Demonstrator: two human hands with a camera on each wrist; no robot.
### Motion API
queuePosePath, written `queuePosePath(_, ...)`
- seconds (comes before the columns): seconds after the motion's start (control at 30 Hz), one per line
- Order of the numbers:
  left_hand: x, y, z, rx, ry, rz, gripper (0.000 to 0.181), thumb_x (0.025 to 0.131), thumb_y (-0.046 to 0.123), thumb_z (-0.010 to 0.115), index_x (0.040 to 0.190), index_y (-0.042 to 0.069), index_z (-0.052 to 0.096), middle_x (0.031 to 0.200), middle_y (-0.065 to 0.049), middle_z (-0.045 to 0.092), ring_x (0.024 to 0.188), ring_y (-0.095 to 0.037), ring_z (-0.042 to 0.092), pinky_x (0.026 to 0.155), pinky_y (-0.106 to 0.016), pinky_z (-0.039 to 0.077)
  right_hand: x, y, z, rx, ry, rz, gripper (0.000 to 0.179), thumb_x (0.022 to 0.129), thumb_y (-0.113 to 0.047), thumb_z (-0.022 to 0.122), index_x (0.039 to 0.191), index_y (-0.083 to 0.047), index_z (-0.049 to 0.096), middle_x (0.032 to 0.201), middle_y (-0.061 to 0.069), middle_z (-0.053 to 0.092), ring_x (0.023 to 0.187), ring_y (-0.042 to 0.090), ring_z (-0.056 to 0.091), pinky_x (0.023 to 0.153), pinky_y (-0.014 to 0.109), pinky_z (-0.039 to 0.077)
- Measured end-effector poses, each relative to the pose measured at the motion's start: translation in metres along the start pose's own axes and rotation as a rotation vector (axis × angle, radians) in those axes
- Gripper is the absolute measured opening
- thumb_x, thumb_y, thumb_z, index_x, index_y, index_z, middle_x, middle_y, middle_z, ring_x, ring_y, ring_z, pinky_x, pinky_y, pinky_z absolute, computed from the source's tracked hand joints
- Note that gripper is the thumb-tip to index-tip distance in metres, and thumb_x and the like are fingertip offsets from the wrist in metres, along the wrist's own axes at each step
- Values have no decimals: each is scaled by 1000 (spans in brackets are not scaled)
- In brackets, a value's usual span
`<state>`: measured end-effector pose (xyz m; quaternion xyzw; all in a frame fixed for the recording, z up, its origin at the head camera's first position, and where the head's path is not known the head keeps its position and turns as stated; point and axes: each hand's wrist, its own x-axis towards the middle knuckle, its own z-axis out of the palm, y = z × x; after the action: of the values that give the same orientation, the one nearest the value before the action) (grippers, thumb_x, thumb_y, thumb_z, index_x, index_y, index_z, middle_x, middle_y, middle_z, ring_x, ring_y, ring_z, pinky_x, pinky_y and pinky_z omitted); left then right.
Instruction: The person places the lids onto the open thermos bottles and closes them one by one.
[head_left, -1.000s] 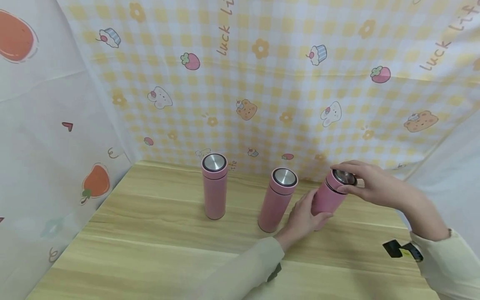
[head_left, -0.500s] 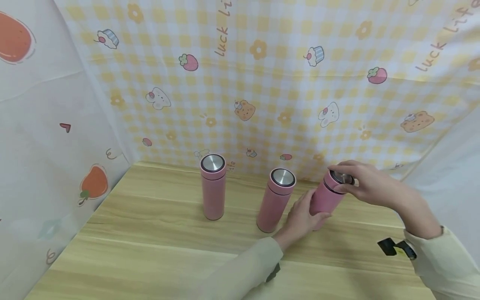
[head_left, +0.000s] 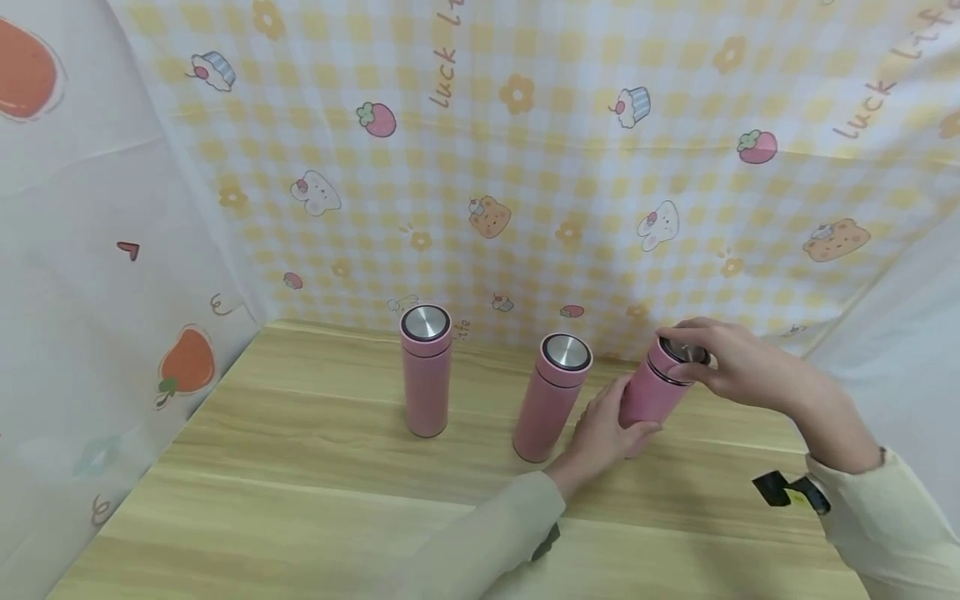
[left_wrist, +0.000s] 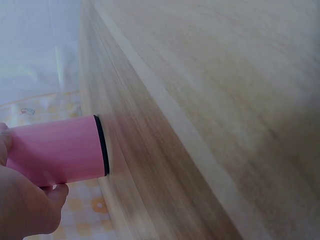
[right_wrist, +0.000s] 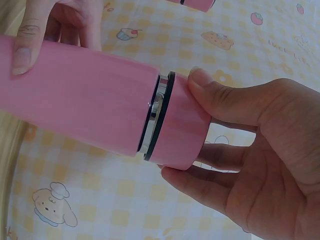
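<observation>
The rightmost pink thermos bottle [head_left: 649, 402] stands on the table between both hands. My left hand [head_left: 604, 432] grips its body, thumb on the near side and fingers around the far side. From above, my right hand [head_left: 742, 363] holds the pink lid [right_wrist: 186, 122] between thumb and fingers. In the right wrist view a silver neck ring [right_wrist: 156, 112] shows in a narrow gap between lid and body. The left wrist view has the bottle's dark base rim [left_wrist: 102, 146] at the tabletop. Part of the lid's silver top is hidden by the right fingers.
Two similar pink thermos bottles stand upright with lids on: a middle one [head_left: 551, 400] close to my left forearm, and another [head_left: 427, 375] farther left. A yellow checked cloth [head_left: 450, 208] hangs behind the wooden table [head_left: 300, 467]. White printed cloth [head_left: 97, 333] covers the left side.
The seam under the held lid shows a wider, lighter band now than half a second ago. Both hands keep their places on the bottle; the head view shifts slightly.
</observation>
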<state>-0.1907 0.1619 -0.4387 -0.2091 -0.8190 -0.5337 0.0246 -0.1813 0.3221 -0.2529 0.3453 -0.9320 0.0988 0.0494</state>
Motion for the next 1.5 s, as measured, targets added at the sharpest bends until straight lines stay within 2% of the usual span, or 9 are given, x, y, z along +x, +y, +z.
queuePosePath(0.13, 1, 0, -1, 7, 6, 5, 69, 88, 43, 80, 147, 24, 48, 129, 12, 58, 113, -7, 56, 92, -30, 51, 1, -1, 1, 1, 7, 20, 48, 86, 2, 78, 131, 9, 61, 117, 19, 64, 80, 13, 60, 62, 33, 54)
queuePosePath(0.33, 1, -1, -3, 1, 13, 13, 68, 89, 42, 79, 146, 23, 48, 129, 11, 58, 113, -7, 56, 93, -30, 51, 3, -4, 4, -17, 30, 31, 49, 87, -1, 79, 131, 11, 60, 114, 21, 64, 76, 11, 57, 59, 30, 52)
queuePosePath(0.7, -1, -1, -6, -16, 8, 21, 68, 90, 42, 78, 148, 24, 47, 131, 12, 57, 114, -7, 56, 93, -31, 50, 6, -9, 13, -85, 108, 100, 49, 89, -17, 81, 126, 10, 63, 107, 28, 65, 85, 32, 64, 65, 44, 55)
queuePosePath(0.93, -2, -2, -5, -29, 11, 30, 68, 90, 41, 78, 148, 26, 47, 130, 13, 57, 114, -6, 56, 93, -30, 50, 3, -5, 13, -74, 113, 146, 56, 92, -30, 78, 132, 5, 61, 106, 26, 63, 81, 29, 61, 63, 43, 53)
queuePosePath(1.03, -1, -2, -5, -18, 12, 37, 68, 90, 42, 78, 148, 25, 47, 131, 12, 57, 114, -7, 56, 93, -29, 50, -1, 2, 12, -29, 119, 98, 60, 90, -28, 80, 138, 0, 57, 117, 24, 61, 89, 27, 61, 68, 41, 53)
queuePosePath(1.13, -1, -1, -5, -7, 11, 38, 68, 90, 43, 78, 148, 23, 47, 131, 12, 57, 115, -6, 56, 94, -29, 50, -8, 10, 9, 60, 124, 2, 64, 87, -16, 84, 143, -5, 55, 131, 20, 57, 107, 27, 58, 82, 30, 50)
queuePosePath(1.27, -1, -1, -3, -2, 10, 33, 69, 90, 43, 78, 148, 23, 46, 132, 12, 57, 115, -6, 56, 93, -29, 50, -15, 18, 5, 165, 94, -114, 64, 85, -3, 82, 143, -8, 57, 144, 16, 52, 133, 15, 44, 98, 9, 35)
queuePosePath(1.37, -2, -2, -2, 0, 10, 32, 68, 90, 43, 77, 148, 24, 46, 131, 12, 57, 114, -6, 56, 93, -29, 51, -17, 20, 5, 171, 67, -135, 60, 87, 1, 78, 143, -8, 58, 145, 15, 52, 135, 6, 40, 100, 6, 31)
queuePosePath(1.5, -3, -2, 0, 2, 4, 31, 69, 90, 45, 76, 148, 23, 46, 133, 11, 57, 116, -7, 55, 93, -29, 51, -16, 18, 9, 111, 85, -136, 60, 84, 5, 79, 139, -6, 60, 139, 14, 57, 131, 12, 47, 99, 5, 31)
